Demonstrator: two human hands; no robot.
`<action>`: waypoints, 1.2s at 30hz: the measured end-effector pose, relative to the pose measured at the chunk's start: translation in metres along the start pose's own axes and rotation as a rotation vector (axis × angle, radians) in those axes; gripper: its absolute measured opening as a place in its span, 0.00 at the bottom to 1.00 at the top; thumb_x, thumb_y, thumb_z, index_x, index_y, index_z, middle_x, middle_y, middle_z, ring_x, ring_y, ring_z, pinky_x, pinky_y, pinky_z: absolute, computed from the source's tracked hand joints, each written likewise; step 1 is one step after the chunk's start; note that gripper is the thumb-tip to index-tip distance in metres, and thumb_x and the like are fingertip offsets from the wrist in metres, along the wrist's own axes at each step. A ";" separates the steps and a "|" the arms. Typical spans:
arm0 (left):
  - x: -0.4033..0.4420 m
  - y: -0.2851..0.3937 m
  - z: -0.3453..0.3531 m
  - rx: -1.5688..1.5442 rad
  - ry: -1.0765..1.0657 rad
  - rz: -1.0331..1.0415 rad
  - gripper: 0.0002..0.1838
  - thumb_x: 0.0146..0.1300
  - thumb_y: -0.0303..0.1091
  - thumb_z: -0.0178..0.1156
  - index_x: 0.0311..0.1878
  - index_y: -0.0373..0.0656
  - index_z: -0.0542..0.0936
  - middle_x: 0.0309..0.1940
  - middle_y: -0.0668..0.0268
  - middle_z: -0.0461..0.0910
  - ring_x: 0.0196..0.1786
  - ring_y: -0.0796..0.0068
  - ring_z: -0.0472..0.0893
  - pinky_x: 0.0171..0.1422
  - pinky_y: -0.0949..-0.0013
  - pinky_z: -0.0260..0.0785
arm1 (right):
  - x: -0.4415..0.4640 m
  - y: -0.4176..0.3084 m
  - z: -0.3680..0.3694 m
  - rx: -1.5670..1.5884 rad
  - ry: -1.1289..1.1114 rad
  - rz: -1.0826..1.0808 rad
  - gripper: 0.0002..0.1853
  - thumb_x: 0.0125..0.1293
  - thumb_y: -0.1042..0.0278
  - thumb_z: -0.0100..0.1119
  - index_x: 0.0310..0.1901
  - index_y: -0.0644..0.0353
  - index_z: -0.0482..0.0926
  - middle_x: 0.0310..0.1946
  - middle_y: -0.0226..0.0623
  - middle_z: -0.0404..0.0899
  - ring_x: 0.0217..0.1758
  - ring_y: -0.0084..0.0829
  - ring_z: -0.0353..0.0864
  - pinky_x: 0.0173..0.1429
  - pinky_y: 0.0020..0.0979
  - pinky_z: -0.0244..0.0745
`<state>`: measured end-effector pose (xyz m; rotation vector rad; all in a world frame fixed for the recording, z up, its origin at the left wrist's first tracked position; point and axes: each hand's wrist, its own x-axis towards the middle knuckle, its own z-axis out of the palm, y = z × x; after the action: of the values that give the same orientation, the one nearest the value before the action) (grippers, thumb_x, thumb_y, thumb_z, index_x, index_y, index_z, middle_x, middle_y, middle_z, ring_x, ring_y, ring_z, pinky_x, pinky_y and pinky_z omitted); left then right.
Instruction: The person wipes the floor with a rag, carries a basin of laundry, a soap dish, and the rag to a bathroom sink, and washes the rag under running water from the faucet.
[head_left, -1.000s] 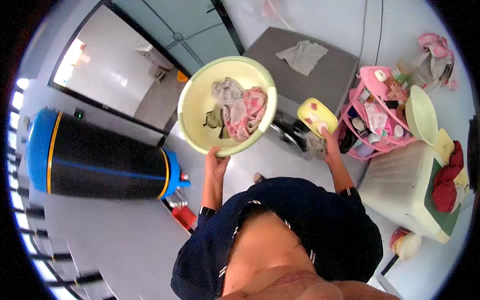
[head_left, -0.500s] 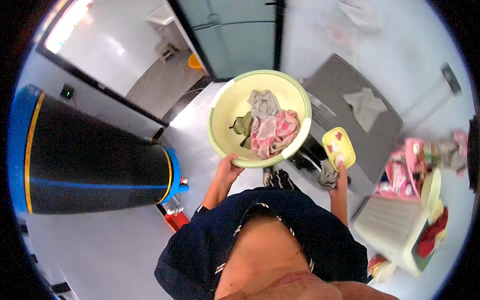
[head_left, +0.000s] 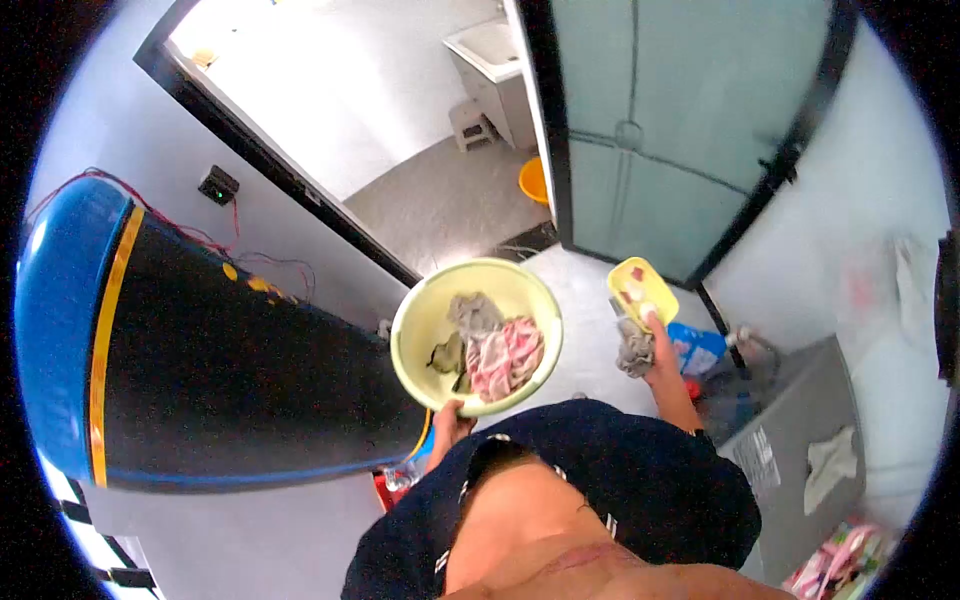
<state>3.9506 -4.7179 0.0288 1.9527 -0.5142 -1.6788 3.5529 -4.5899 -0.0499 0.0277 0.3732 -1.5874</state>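
My left hand point(head_left: 452, 424) grips the near rim of a pale yellow-green basin point(head_left: 415, 310). Inside the basin lie a grey cloth point(head_left: 476, 313), a pink and white cloth point(head_left: 505, 358) and a small olive-green item point(head_left: 447, 355). Held out to the right, my right hand point(head_left: 660, 345) is closed on a small yellow tray point(head_left: 655, 285), its thumb at the near edge. Small reddish and whitish pieces sit in the tray. A crumpled grey cloth point(head_left: 635, 352) hangs beside the same hand, just under the tray; how it is held is hidden.
A large black and blue tank point(head_left: 240, 370) stands at left. Ahead are an open doorway, a stool point(head_left: 470, 125), a sink point(head_left: 490, 48), an orange basin point(head_left: 534, 180) and a glass door point(head_left: 690, 120). At right are a blue bag point(head_left: 697, 347) and a grey appliance point(head_left: 800, 440).
The view has swung towards the doorway, and the grey appliance and pink rack have shifted to the lower right. The basin and yellow tray remain in my hands.
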 end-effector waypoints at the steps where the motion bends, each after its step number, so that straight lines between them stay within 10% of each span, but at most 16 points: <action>1: -0.023 0.006 0.004 0.078 0.044 0.024 0.19 0.56 0.27 0.52 0.51 0.32 0.68 0.45 0.52 0.76 0.45 0.57 0.80 0.39 0.56 0.75 | 0.009 -0.016 0.017 -0.039 0.052 -0.001 0.22 0.66 0.50 0.52 0.53 0.60 0.71 0.35 0.39 0.80 0.27 0.31 0.80 0.27 0.36 0.77; 5: -0.080 -0.029 -0.045 0.065 0.182 0.161 0.19 0.57 0.31 0.54 0.47 0.26 0.71 0.39 0.51 0.79 0.38 0.58 0.81 0.38 0.62 0.76 | 0.023 0.024 0.067 -0.107 0.143 0.005 0.20 0.68 0.52 0.51 0.53 0.59 0.71 0.36 0.39 0.81 0.31 0.32 0.81 0.31 0.35 0.78; 11: 0.103 -0.017 -0.021 -0.029 -0.172 -0.109 0.19 0.54 0.33 0.58 0.44 0.26 0.74 0.36 0.53 0.80 0.33 0.62 0.80 0.37 0.62 0.73 | 0.072 -0.017 0.125 -0.200 0.135 -0.138 0.21 0.69 0.54 0.49 0.56 0.61 0.69 0.42 0.42 0.80 0.38 0.32 0.82 0.41 0.33 0.80; 14: -0.059 0.024 -0.042 1.024 -0.203 0.785 0.17 0.51 0.33 0.60 0.40 0.28 0.76 0.36 0.55 0.80 0.36 0.62 0.81 0.41 0.62 0.74 | 0.017 0.029 0.163 -0.126 0.152 -0.118 0.21 0.67 0.61 0.52 0.58 0.60 0.68 0.48 0.43 0.77 0.45 0.35 0.82 0.50 0.35 0.79; 17: -0.053 0.036 -0.024 -0.052 -0.151 -0.028 0.19 0.55 0.30 0.57 0.49 0.30 0.72 0.44 0.54 0.78 0.42 0.58 0.81 0.42 0.56 0.75 | -0.008 0.031 0.180 -0.152 0.304 -0.112 0.23 0.66 0.60 0.53 0.60 0.60 0.67 0.49 0.41 0.77 0.43 0.35 0.82 0.46 0.34 0.79; 27: -0.080 0.045 -0.023 0.277 -0.344 0.313 0.15 0.54 0.25 0.56 0.44 0.30 0.71 0.38 0.52 0.76 0.37 0.56 0.79 0.35 0.55 0.75 | -0.136 0.034 0.172 -0.345 0.488 -0.166 0.27 0.63 0.59 0.59 0.61 0.62 0.67 0.52 0.38 0.75 0.50 0.29 0.78 0.54 0.32 0.73; 29: -0.142 0.077 -0.009 -0.080 -0.310 0.027 0.17 0.55 0.27 0.56 0.46 0.28 0.70 0.38 0.51 0.75 0.38 0.55 0.79 0.39 0.52 0.75 | -0.128 0.024 0.183 -0.438 0.619 -0.172 0.28 0.62 0.59 0.60 0.61 0.64 0.67 0.52 0.39 0.75 0.50 0.29 0.78 0.54 0.31 0.73; 36: -0.137 0.083 -0.027 0.034 -0.231 -0.008 0.18 0.56 0.29 0.56 0.47 0.28 0.69 0.38 0.51 0.75 0.39 0.54 0.79 0.39 0.52 0.75 | -0.093 0.019 0.265 -0.500 0.410 -0.187 0.23 0.63 0.62 0.59 0.54 0.69 0.72 0.45 0.41 0.79 0.41 0.31 0.82 0.44 0.31 0.78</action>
<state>3.9580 -4.7000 0.1896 1.7949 -0.6233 -1.9240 3.6333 -4.5674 0.2190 -0.0687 1.1119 -1.6282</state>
